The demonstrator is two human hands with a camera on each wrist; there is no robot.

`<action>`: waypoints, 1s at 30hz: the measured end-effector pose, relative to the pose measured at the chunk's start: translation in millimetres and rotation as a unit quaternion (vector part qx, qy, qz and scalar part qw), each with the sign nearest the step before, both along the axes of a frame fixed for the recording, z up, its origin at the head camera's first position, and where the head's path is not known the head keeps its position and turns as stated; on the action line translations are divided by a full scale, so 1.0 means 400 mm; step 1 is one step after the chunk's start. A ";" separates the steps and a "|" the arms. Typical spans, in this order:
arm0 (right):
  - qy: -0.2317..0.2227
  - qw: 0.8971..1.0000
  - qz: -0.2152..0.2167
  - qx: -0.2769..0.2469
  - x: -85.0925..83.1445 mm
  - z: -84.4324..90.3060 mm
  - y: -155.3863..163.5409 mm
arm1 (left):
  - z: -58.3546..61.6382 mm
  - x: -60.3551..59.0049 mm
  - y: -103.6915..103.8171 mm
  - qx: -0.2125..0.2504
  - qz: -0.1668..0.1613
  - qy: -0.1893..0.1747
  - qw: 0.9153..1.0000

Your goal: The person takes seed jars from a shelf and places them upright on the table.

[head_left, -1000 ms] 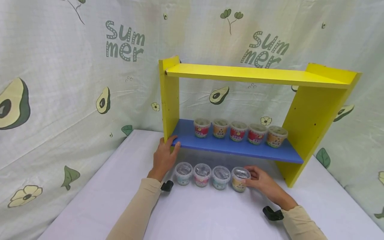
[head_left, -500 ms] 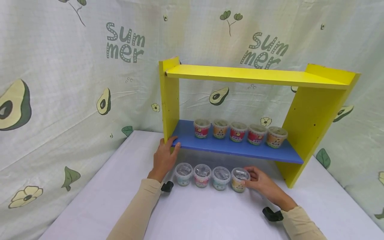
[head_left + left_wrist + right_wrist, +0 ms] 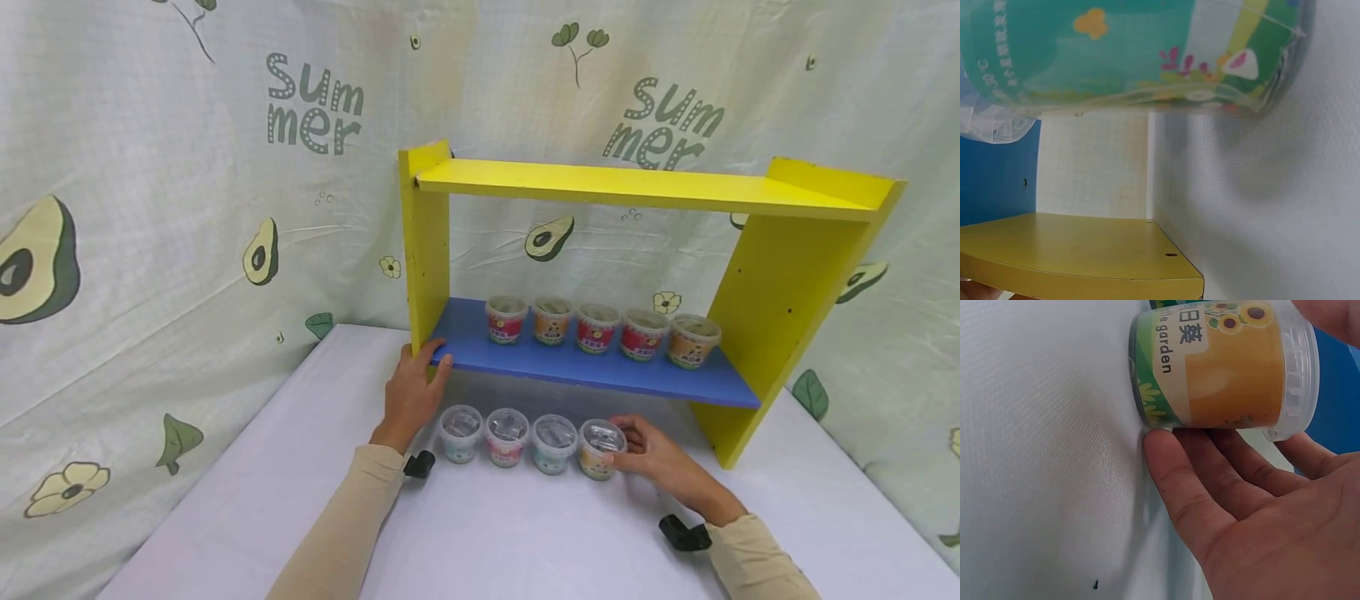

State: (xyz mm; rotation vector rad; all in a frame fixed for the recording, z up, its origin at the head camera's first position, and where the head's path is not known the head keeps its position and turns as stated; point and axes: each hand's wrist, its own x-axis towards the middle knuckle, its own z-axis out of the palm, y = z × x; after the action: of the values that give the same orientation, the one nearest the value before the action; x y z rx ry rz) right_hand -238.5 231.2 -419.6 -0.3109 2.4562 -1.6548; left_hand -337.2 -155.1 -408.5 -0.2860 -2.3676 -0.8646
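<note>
My left hand (image 3: 412,396) grips the lower left of a yellow and blue shelf unit (image 3: 585,372), where the yellow side panel meets the blue board. In the left wrist view its fingertips (image 3: 979,290) show at the panel's edge. With my right hand (image 3: 660,461) I hold a clear-lidded plastic cup with an orange sunflower label (image 3: 1235,369), thumb near its front and fingers along its side. This cup stands upright on the white table at the right end of a row. To its left are a teal-labelled cup (image 3: 553,457), a pink-labelled cup (image 3: 506,452) and another teal-labelled cup (image 3: 460,448).
Several red- and orange-labelled cups (image 3: 594,337) line the blue board above the front row. A yellow top board (image 3: 607,181) spans the unit. Behind hangs a pale curtain (image 3: 187,208) printed with avocados. The white table (image 3: 495,533) extends toward me.
The head view shifts very slightly. Both hands keep their places, on the shelf unit and the orange-labelled cup, and the rows of cups look the same.
</note>
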 end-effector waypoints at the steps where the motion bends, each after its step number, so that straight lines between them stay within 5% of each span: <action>1: 0.001 1.000 0.001 0.003 0.000 0.001 0.002 | 0.000 0.000 0.000 0.000 -0.001 0.000 1.000; 14: 0.031 0.999 0.010 -0.017 0.001 0.011 0.033 | -0.003 -0.002 0.001 -0.001 -0.002 0.002 1.000; 30: 0.083 0.996 -0.020 -0.005 0.018 0.077 0.072 | -0.004 -0.004 0.001 0.001 0.001 0.011 1.000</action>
State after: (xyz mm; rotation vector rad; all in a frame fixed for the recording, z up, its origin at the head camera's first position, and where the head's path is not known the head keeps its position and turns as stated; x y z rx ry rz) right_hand -231.1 259.8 -389.0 -0.4190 2.5896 -1.7240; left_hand -338.7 -154.7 -410.0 -0.2915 -2.3454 -0.8585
